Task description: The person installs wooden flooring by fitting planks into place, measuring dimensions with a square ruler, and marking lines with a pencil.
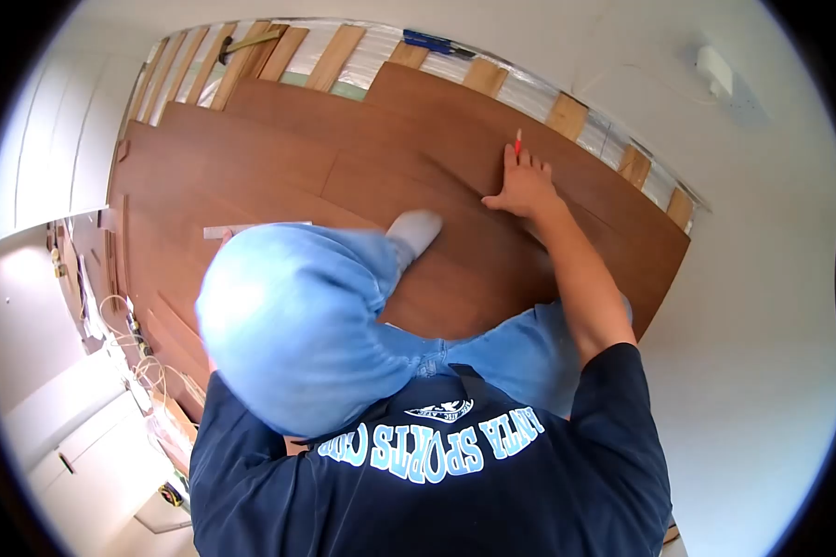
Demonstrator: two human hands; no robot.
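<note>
Brown floor boards (381, 148) stretch out before me, and I am down on them with bent legs. My right hand (527, 186) rests on the boards at right of centre, fingers spread, thumb out to the side. A red pencil (518, 143) with a pale tip sticks up by its index and middle fingers and looks held between them. Only a bit of my left hand (227, 237) shows beyond my left knee, at a light-coloured ruler or flat strip (241, 228); the rest of that hand is hidden by my leg.
Wooden battens (336, 58) over clear sheeting line the far wall, with a hammer (237, 45) and a blue tool or packet (427, 42) on them. Cables (149, 369), tape measures (170, 494) and scraps lie at the left. A white socket (714, 71) is on the right wall.
</note>
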